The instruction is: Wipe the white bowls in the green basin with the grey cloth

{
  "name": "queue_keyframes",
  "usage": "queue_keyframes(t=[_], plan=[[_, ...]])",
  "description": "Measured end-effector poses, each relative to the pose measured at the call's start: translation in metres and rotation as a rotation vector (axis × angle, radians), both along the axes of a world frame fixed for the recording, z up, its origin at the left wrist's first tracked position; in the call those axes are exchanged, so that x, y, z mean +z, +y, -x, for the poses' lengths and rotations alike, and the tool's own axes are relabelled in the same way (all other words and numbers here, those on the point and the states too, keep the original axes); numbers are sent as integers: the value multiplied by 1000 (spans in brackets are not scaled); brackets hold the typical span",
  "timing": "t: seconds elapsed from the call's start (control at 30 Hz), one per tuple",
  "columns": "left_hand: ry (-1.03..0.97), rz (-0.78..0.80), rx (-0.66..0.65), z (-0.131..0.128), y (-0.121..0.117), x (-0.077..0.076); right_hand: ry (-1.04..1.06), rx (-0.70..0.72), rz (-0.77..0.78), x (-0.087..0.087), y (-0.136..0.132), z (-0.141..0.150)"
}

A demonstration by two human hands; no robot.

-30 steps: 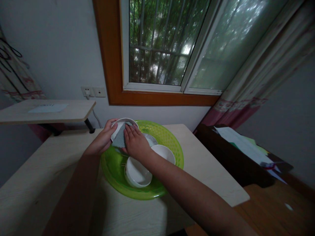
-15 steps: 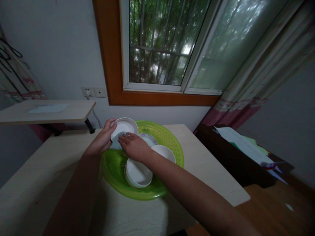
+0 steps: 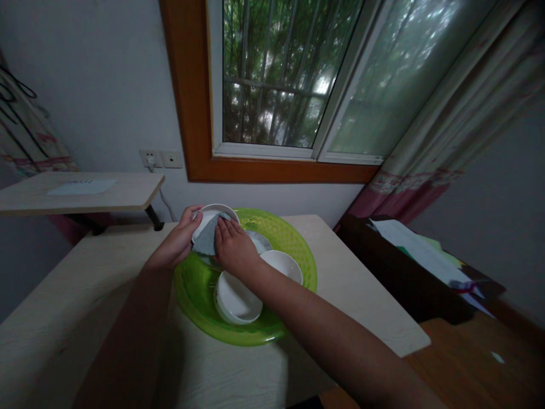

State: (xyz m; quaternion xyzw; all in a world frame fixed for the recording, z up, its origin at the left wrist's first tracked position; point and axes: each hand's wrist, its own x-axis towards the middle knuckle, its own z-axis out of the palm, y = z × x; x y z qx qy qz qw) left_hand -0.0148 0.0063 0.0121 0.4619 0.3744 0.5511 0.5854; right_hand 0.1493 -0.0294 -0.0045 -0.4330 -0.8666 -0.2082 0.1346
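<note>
The left arm (image 3: 128,324) is extended upward and inward from the lower left, mostly shadowed. The left hand (image 3: 184,234) is curled in a grip, its thumb (image 3: 197,216) bent inward. The right arm (image 3: 323,321) is stretched diagonally from the lower right — nearly straight at the wrist (image 3: 258,271). The right hand (image 3: 235,245) is held palm down, fingers laid close together — its thumb is hidden. Both forearms are left bare.

The basin (image 3: 300,241) is lime green, the cloth (image 3: 206,237) grey, the bowls (image 3: 240,295) white, and the right-hand curtain (image 3: 438,130) pale above a floral band and pink hem.
</note>
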Motion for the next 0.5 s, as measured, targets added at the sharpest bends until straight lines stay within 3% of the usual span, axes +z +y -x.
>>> queue_keyframes(t=[0.3, 0.5], plan=[[-34, -33, 0, 6, 3, -3, -135, 142, 72, 15, -7, -3], [-93, -46, -82, 9, 3, -4, -124, 164, 54, 24, -6, -12]])
